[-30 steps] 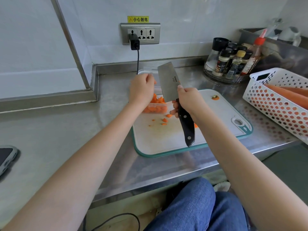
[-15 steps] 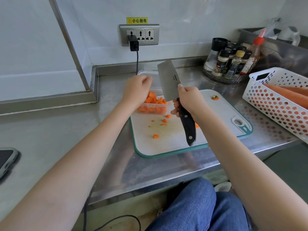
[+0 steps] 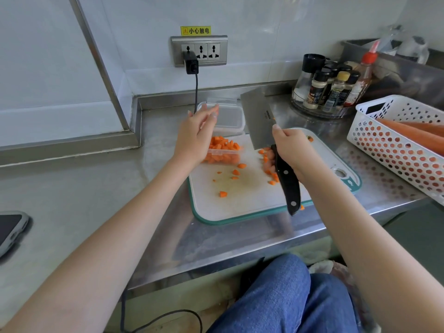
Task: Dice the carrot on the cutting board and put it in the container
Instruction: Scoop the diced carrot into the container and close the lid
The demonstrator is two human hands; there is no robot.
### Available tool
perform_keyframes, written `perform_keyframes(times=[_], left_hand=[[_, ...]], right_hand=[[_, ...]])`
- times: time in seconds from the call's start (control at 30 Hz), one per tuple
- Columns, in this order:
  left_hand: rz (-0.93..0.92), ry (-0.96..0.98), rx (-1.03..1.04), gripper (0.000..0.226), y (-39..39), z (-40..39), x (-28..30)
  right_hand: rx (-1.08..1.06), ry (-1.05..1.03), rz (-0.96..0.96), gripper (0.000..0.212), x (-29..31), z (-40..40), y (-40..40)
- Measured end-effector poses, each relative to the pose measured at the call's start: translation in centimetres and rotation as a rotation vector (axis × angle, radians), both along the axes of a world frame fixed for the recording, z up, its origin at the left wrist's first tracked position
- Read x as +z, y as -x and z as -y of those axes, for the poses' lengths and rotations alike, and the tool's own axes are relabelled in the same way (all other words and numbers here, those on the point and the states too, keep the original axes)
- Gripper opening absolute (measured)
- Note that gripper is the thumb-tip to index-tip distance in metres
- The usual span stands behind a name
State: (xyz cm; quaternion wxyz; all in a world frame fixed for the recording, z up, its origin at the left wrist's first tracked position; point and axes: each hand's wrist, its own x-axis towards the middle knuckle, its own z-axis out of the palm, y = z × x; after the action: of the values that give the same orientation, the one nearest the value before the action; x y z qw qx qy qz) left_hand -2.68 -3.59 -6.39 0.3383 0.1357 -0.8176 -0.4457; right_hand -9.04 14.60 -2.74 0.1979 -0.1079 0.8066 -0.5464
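Gripping the black knife (image 3: 265,131) handle, the right hand (image 3: 292,150) holds the blade raised and tilted over the board (image 3: 242,200), as half a second ago. A new scatter of carrot dice (image 3: 269,164) now lies on the board beneath that hand, with loose bits nearer the front edge. The left hand (image 3: 197,135), curled before, has opened with fingers spread and holds nothing, above the board's far left corner. The container (image 3: 222,152), heaped with dice, sits there, now more exposed. Behind the board lies the lid (image 3: 227,116).
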Motion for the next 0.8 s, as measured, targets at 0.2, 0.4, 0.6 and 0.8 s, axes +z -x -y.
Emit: perform_keyframes(times=[0.2,0.4,0.6,0.8], left_hand=[[-0.131,0.262,-0.055,0.038,-3.6,-4.1,-1.2],[0.348,0.489,-0.393,0.062,-5.4,-5.8,-2.6],[0.315,0.510,-0.270,0.052,-7.5,-4.9,-2.7],[0.429,0.400,-0.289,0.037,-8.4,-3.1,-3.8]], right_hand=[[-0.116,0.011,0.036,0.043,-1.1,-5.9,0.5],[-0.138,-0.075,0.035,0.043,-2.2,-9.4,1.6],[-0.056,-0.204,-0.015,0.045,-1.2,-8.2,4.5],[-0.020,-0.207,0.094,0.041,-1.4,-6.5,5.1]])
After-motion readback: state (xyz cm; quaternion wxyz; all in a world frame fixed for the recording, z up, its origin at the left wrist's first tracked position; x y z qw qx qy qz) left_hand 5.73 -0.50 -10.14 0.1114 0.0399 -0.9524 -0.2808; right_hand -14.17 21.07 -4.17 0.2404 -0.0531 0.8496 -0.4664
